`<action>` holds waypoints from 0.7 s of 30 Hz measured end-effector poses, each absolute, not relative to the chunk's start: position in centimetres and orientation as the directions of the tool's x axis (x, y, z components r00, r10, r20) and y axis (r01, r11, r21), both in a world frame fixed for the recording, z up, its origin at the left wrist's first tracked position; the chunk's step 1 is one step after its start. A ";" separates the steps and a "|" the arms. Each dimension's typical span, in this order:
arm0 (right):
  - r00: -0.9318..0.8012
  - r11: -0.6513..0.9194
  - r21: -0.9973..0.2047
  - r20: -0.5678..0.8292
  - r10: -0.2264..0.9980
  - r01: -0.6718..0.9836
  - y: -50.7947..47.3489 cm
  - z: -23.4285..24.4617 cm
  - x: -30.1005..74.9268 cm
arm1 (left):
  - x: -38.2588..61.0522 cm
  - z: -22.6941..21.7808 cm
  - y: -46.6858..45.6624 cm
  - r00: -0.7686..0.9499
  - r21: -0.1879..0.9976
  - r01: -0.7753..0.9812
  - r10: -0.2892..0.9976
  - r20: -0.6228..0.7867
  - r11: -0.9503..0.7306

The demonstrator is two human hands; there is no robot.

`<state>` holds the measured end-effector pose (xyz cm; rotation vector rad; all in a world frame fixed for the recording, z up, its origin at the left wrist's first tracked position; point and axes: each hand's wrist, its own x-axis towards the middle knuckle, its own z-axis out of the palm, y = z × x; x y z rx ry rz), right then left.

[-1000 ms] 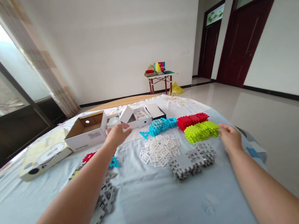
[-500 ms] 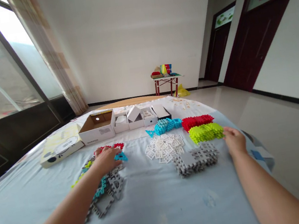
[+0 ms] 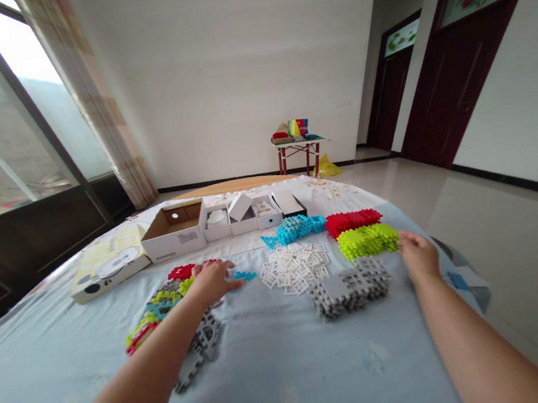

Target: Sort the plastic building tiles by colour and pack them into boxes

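Note:
My left hand [image 3: 214, 282] reaches over the right side of a mixed pile of interlocking plastic building pieces [image 3: 163, 308] in red, lime green, blue and grey. A blue piece [image 3: 246, 275] shows at its fingertips, between fingers and thumb. At the right end of a lime-green stack of the same pieces [image 3: 368, 240], my right hand [image 3: 418, 254] has its fingers curled in, touching the stack's end. Behind that stack lies a red one [image 3: 353, 221], and in front a grey one [image 3: 350, 288]. A blue group [image 3: 300, 227] sits farther back. White window-like frames [image 3: 294, 268] are heaped in the middle.
An open cardboard box [image 3: 177, 242] and small white boxes [image 3: 242, 207] line the back of the cloth-covered table [image 3: 293, 359]. A flat pale-yellow box [image 3: 106, 263] lies at the left. The table's rounded edge runs past my right forearm.
My left hand has moved to the right, and the blue piece has shifted right with it, uncovering more of the mixed pile. My right hand stays at the lime-green stack.

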<state>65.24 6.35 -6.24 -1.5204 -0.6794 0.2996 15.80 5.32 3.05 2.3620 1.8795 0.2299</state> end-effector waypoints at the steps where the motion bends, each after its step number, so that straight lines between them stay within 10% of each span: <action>1: 0.785 0.063 -0.973 0.217 0.580 0.222 6.3 -6.2 65.2 | 15.8 3.0 5.5 0.230 0.176 0.957 0.973 0.024 -0.230; 21: 0.779 0.057 -0.974 0.212 0.590 0.221 5.7 -4.9 64.4 | 25.4 5.3 13.3 -0.102 0.265 0.961 0.993 0.067 0.081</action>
